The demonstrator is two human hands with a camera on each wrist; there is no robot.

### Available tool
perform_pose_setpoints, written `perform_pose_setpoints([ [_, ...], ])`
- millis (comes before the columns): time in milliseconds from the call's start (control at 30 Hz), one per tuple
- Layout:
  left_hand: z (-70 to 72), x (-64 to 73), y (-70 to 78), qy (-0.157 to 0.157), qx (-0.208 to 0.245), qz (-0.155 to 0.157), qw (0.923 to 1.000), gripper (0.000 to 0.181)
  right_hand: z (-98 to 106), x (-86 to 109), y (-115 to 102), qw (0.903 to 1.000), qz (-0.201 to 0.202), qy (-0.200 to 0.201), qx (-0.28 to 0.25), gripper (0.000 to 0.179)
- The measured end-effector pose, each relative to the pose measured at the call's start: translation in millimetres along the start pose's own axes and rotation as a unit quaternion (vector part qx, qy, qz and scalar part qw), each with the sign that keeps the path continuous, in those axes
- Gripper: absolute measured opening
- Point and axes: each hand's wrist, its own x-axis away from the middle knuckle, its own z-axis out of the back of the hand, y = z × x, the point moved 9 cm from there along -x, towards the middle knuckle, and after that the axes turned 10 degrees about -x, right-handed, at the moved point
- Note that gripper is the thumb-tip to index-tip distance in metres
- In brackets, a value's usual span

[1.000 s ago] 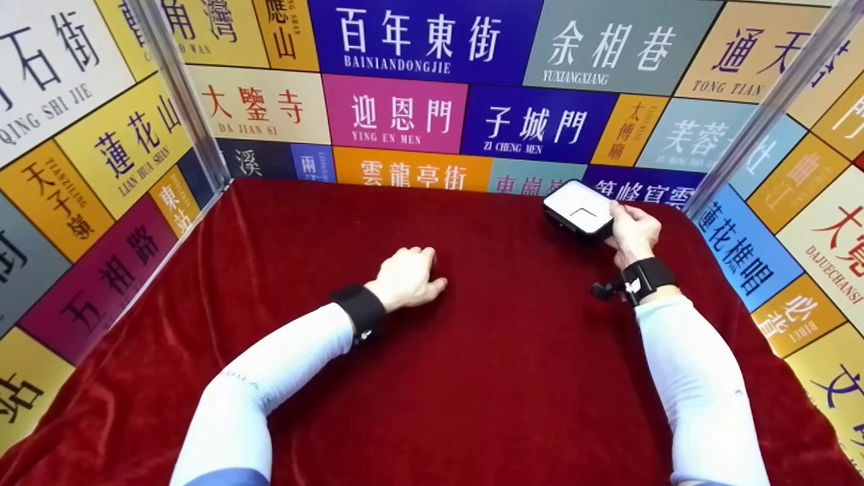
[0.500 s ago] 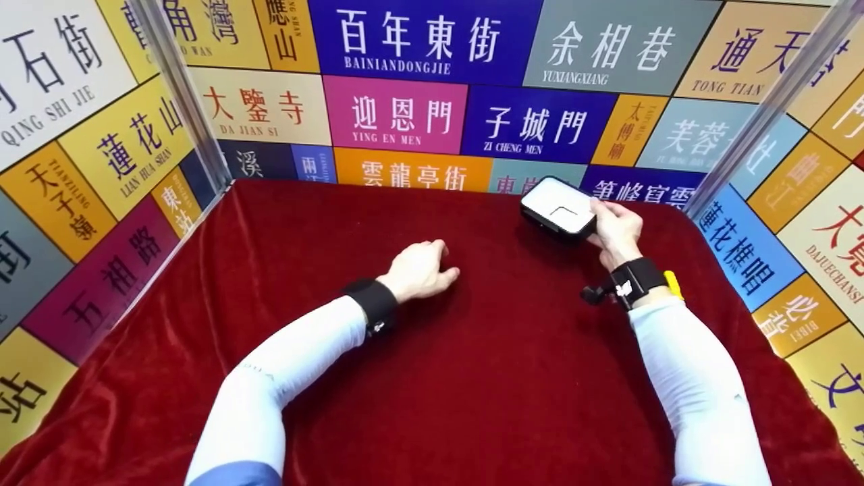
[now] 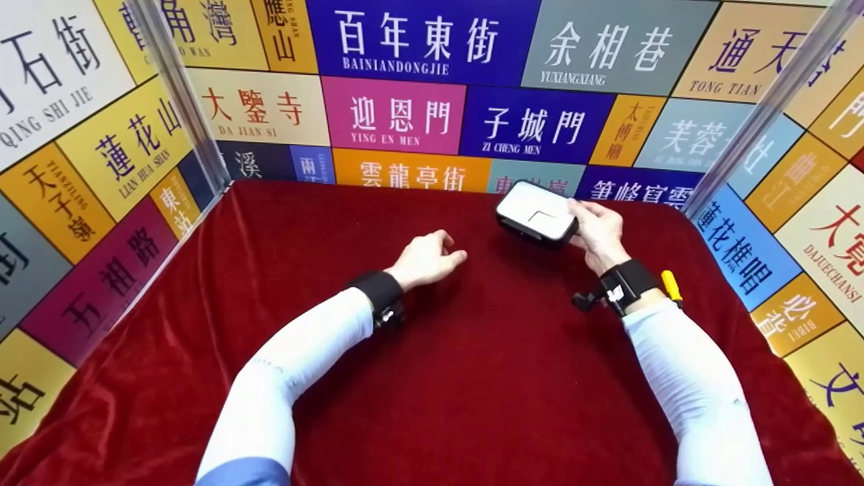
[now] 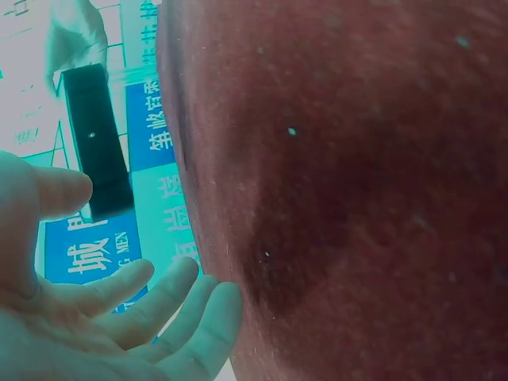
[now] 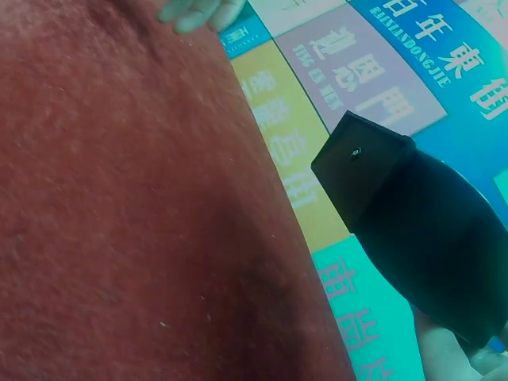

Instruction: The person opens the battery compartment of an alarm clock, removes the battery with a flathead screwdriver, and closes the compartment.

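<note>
A black, rounded box-like object with a white face (image 3: 530, 208) is held up over the far right part of the cloth. An angular dark line marks its white face. My right hand (image 3: 599, 233) grips it by its right end, thumb on the white side. In the right wrist view its black body (image 5: 440, 230) shows, with a small screw-like dot on one end. My left hand (image 3: 425, 260) hovers over the cloth to the left of the object, fingers loosely bent and apart from it. Nothing lies between the left fingers, as the left wrist view shows.
Dark red velvet cloth (image 3: 472, 378) covers the table. Panels of colourful street-name signs (image 3: 398, 115) stand around its back and sides, with clear corner posts (image 3: 756, 108). A small yellow-handled object (image 3: 671, 287) lies beside the right wrist, partly hidden.
My right hand has carried the black-and-white object leftward. The left hand has shifted right and slightly away from me, so the two are closer. The yellow-handled object has come into sight.
</note>
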Motion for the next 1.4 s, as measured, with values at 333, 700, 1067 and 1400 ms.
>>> perform_pose_setpoints([
  [333,-9.0,-12.7,-19.9,-0.023,0.132,0.055,0.9895,0.051,-25.0,14.4,9.8,0.9984,-0.005,-0.054,0.017,0.014],
  [700,-13.9,-6.3,-16.3,-0.093,0.367,0.129,0.9167,0.054,-53.5,32.4,21.2,0.9925,-0.028,-0.107,0.053,0.023],
  [1067,-10.1,-5.2,-14.7,-0.095,0.458,0.149,0.8714,0.058,-74.1,45.5,35.7,0.9837,-0.063,-0.154,0.068,0.023],
  [1400,-9.6,-3.8,-18.2,-0.106,0.483,0.138,0.8579,0.039,-84.5,56.6,52.7,0.9783,-0.093,-0.179,0.049,0.02],
])
